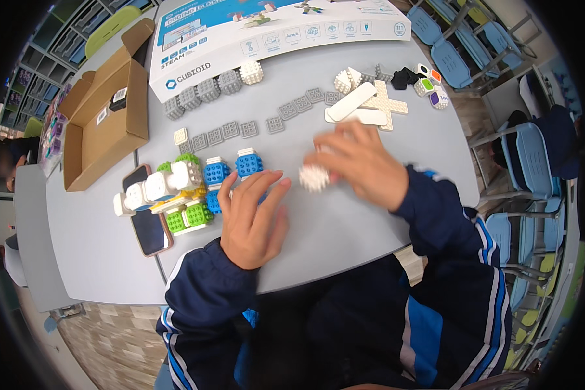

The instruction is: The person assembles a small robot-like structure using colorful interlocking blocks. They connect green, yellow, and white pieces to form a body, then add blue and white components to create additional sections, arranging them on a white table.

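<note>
Left hand (253,218) is lying palm-down on the grey table (344,227) at centre frame, fingers spread apart and flat, grip loose on nothing; its fingertips are touching the blue studded cubes (231,172) just above it. Right hand (361,166) is sitting right of centre, motion-blurred, fingers curled together around a white studded block (314,177) that is sticking out at the fingertips, low over the table between the two hands; grip looks clamped on it, though blur is hiding the exact contact.

Left of the left hand a block assembly (169,195) of white, green and yellow pieces is resting partly on a phone (151,227) lying flat with a dark screen. Above it a row of flat grey plates (253,127) is running diagonally toward upper centre, with grey studded cubes (198,94) and one white cube (251,71) further up, just below the printed kit box (273,32) at the top of the frame. Upper right of centre, white bars and a cross plate (370,107) are lying stacked, near small white, black and coloured-face cubes (426,81). An open cardboard box (104,123) is sitting at the upper left. Blue chairs (520,156) are standing along the right edge. Dark blue sleeves with white stripes are coming in from the lower edge
</note>
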Demonstrator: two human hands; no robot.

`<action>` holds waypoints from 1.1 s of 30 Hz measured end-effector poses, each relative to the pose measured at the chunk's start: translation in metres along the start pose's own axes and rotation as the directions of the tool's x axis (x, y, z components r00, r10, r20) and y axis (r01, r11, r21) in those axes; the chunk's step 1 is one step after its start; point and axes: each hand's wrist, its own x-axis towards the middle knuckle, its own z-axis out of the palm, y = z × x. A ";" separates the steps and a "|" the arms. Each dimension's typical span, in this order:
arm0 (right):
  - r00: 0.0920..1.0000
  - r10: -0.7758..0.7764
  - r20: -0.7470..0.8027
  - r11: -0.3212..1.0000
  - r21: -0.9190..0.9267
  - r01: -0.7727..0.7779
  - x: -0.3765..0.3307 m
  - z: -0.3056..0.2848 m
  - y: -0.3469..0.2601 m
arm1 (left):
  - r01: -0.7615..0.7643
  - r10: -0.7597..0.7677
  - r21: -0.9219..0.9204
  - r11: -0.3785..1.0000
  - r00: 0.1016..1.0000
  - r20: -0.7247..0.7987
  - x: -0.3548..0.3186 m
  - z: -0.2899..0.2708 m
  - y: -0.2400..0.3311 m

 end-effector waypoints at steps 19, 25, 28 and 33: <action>0.994 0.077 0.076 0.979 0.181 -0.090 -0.045 -0.003 -0.021 | 0.014 -0.018 0.061 0.998 0.998 0.068 -0.006 0.016 0.018; 0.994 0.068 0.087 0.963 0.253 -0.088 -0.053 -0.003 -0.013 | -0.023 0.017 0.054 0.998 0.993 0.113 -0.004 0.010 0.014; 0.991 0.033 0.128 0.965 0.255 -0.065 -0.054 -0.008 -0.012 | -0.059 0.054 0.029 0.998 0.986 0.157 -0.003 0.008 0.011; 0.963 0.084 0.255 0.936 0.312 -0.164 -0.054 -0.012 -0.018 | -0.078 0.082 -0.031 0.997 0.982 0.170 -0.010 0.011 0.011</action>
